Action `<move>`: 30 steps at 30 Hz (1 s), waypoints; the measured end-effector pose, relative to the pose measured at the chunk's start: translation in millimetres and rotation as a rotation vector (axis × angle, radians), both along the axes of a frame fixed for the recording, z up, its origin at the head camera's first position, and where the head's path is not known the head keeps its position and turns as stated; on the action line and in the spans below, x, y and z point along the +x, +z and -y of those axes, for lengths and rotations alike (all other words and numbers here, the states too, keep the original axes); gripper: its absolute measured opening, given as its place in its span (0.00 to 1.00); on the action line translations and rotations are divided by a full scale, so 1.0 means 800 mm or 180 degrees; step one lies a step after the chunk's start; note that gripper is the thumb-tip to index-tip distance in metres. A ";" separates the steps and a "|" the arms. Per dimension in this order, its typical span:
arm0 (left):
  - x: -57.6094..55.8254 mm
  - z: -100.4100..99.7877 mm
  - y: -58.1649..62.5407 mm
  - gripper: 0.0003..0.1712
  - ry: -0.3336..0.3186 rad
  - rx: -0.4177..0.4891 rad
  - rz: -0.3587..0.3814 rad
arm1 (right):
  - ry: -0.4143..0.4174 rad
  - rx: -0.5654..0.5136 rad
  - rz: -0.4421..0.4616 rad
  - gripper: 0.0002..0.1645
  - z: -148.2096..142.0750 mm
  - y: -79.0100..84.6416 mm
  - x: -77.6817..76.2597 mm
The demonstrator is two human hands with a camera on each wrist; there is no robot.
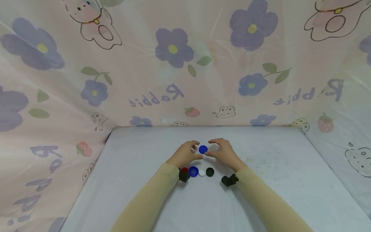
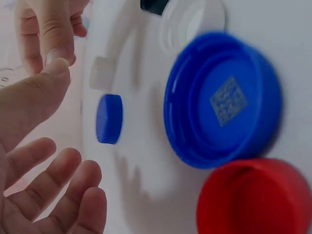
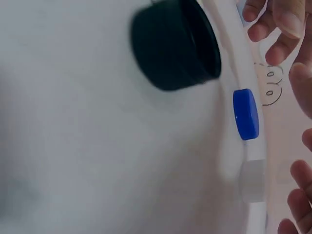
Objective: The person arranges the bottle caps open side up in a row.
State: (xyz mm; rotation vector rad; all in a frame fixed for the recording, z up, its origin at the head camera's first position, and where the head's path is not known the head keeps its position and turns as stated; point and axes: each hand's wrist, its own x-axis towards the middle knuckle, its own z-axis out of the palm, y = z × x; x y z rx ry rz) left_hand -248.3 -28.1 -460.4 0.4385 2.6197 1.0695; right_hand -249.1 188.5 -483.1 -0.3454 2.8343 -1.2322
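Observation:
In the head view, my left hand (image 1: pixel 186 153) and right hand (image 1: pixel 223 152) hover over the table on either side of a small blue cap (image 1: pixel 203 149). Fingers and thumb of each are loosely bent and spread, gripping nothing. Just behind the right thumb sits a small white cap (image 1: pixel 214 148). The left wrist view shows the blue cap (image 2: pixel 109 119) and white cap (image 2: pixel 102 73) on the table, apart from the left fingers (image 2: pixel 90 178). A wider blue cap (image 2: pixel 222 100) lies hollow side up, touching a red cap (image 2: pixel 253 200).
Nearer the person runs a row of caps: red (image 1: pixel 184 169), wider blue (image 1: pixel 193 171), white (image 1: pixel 202 173) and dark (image 1: pixel 210 172). Black wrist devices (image 1: pixel 229 180) hang under the sleeves. A floral curtain (image 1: pixel 174 80) stands behind the white table (image 1: pixel 269 151).

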 end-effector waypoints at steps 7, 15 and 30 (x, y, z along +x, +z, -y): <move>-0.020 -0.005 -0.013 0.37 0.0012 0.0000 0.0053 | -0.0030 0.0221 0.0037 0.35 0.004 -0.011 -0.019; -0.034 -0.010 -0.025 0.35 -0.0023 -0.0080 0.0059 | -0.0097 0.0308 0.0202 0.33 0.007 -0.022 -0.028; -0.039 -0.017 -0.032 0.24 -0.0104 -0.0285 0.0025 | -0.0128 0.0509 0.0097 0.23 0.013 -0.030 -0.027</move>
